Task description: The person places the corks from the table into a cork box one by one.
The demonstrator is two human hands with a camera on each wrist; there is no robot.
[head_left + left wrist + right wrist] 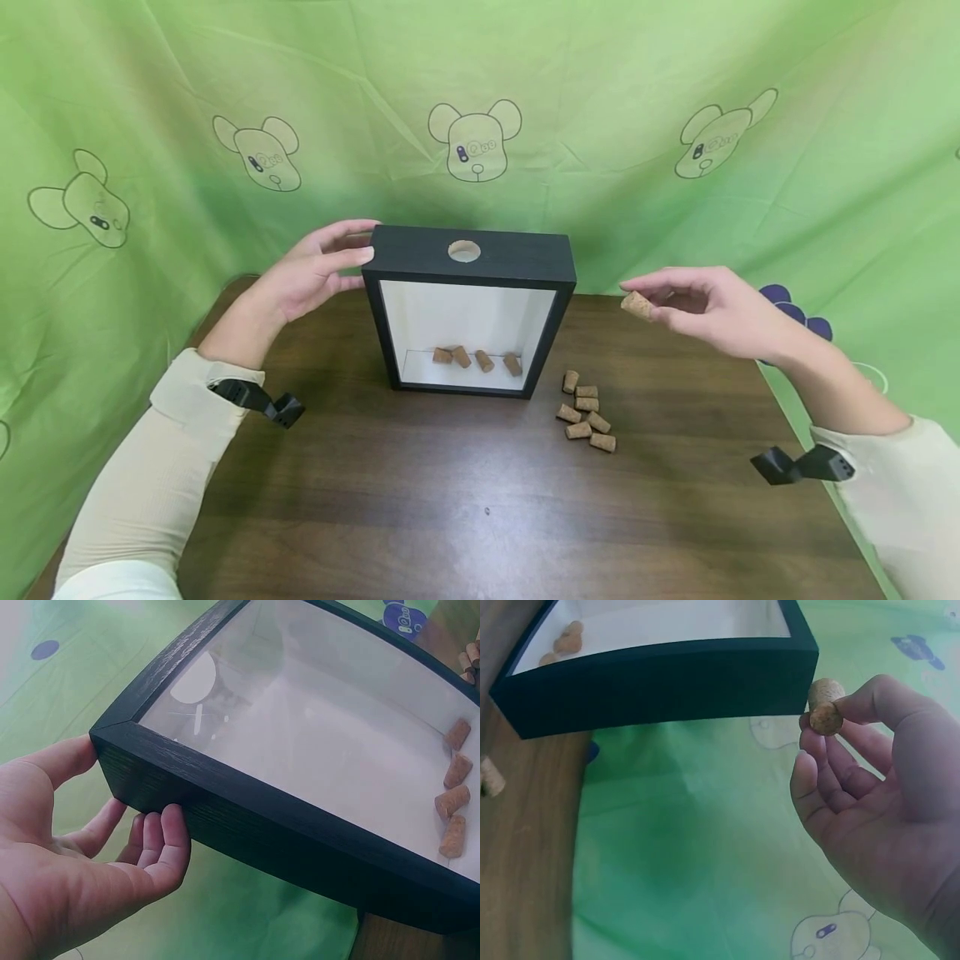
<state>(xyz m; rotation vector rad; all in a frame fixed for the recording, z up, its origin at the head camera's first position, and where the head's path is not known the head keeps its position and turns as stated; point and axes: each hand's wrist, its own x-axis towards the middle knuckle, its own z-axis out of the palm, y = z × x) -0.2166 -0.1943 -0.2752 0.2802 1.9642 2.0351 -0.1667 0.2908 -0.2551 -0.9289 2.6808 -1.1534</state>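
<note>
A black-framed shadow box [472, 260] stands upright on the table, with a round hole [464, 251] in its top and a clear front. Several corks [484, 361] lie on its white floor inside. My left hand [303, 271] holds the box's upper left corner; in the left wrist view its thumb and fingers [174, 836] touch the black frame. Off to the right of the box, my right hand [712, 308] pinches one cork [637, 305] in the air between thumb and fingers. The right wrist view shows that same cork [826, 709] held at the fingertips.
Several loose corks [587, 404] lie in a cluster on the brown wooden table [420, 492], just right of the box's base. Close behind the box hangs a green cloth [360, 150] printed with mouse-like outlines; it also covers both sides.
</note>
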